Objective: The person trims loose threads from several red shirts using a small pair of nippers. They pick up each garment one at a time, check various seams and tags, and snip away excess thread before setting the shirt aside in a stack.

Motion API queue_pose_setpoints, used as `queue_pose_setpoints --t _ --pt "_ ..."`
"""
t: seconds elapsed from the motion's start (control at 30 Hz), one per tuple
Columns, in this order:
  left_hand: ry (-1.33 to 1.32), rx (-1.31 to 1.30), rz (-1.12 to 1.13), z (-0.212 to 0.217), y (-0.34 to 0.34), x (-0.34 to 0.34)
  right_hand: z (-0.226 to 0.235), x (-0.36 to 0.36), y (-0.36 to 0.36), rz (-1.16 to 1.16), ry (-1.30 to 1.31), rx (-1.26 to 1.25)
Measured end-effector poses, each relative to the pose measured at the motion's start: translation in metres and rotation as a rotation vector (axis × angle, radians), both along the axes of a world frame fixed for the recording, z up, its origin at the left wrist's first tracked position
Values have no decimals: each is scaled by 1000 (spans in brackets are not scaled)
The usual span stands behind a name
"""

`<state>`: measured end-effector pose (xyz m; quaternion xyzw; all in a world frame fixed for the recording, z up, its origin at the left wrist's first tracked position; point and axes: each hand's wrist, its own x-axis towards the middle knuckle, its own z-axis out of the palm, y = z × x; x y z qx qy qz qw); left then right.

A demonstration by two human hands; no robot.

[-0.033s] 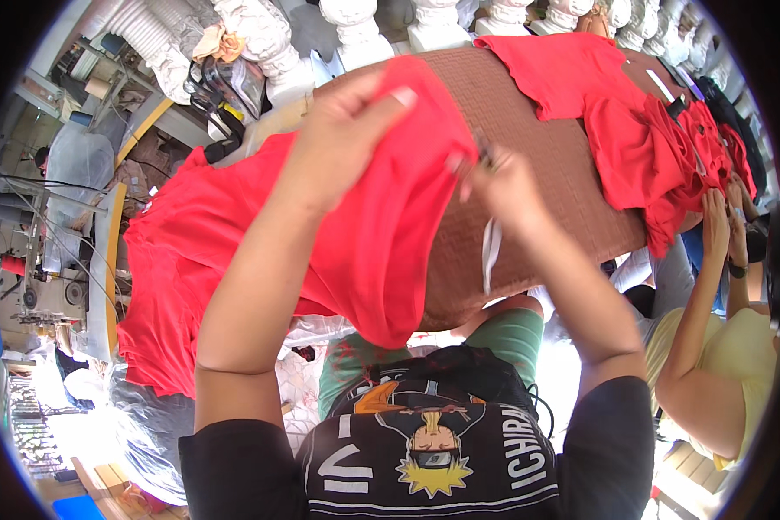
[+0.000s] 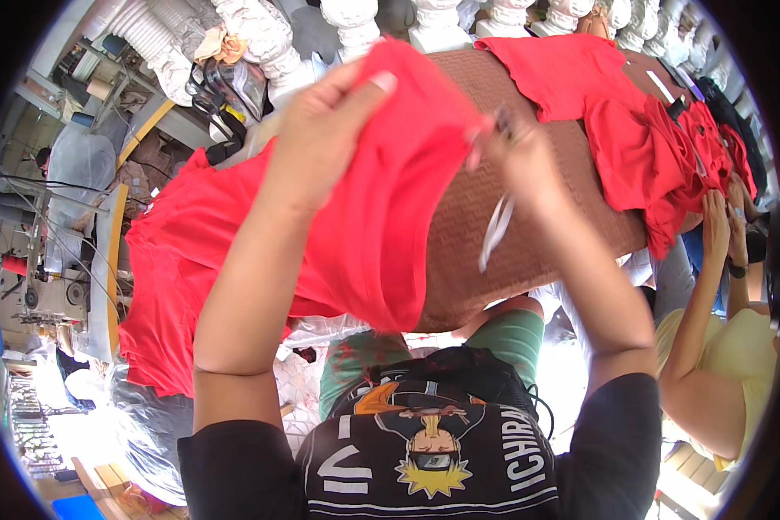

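Note:
My left hand (image 2: 321, 143) is raised and grips a bunched fold of a red garment (image 2: 381, 234), which hangs down over a brown woven table top (image 2: 485, 260). My right hand (image 2: 520, 152) is right beside it, at the garment's upper edge. A small white pair of snips (image 2: 497, 230) hangs down from this hand's closed fingers. More of the same red cloth (image 2: 182, 260) spreads to the left and falls over the table's edge.
Several red garments (image 2: 633, 130) lie piled at the table's far right. A person in a yellow top (image 2: 737, 364) stands at the right, hands (image 2: 718, 217) on that pile. White balusters (image 2: 355, 22) line the far side. A sewing machine (image 2: 52, 286) stands at the left.

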<state>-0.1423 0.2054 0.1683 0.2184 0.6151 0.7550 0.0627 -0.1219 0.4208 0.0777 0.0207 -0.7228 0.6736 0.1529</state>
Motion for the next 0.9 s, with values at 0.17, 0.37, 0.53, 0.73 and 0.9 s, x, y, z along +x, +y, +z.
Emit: queue_pose_setpoints --t 0.17,0.37,0.53,0.73,0.9 --pt "88 161 -22 22 0 39 97 -1 37 -208 169 190" --pt "-426 -98 -393 -129 2 92 9 54 72 -85 -47 491" --pt "-490 -121 -340 -169 1 117 -38 101 59 -36 -266 275" --pt "-547 -69 -260 -167 1 120 -52 124 9 142 -305 169" --pt "-472 -63 -268 -163 1 124 -40 134 -32 71 -274 495"
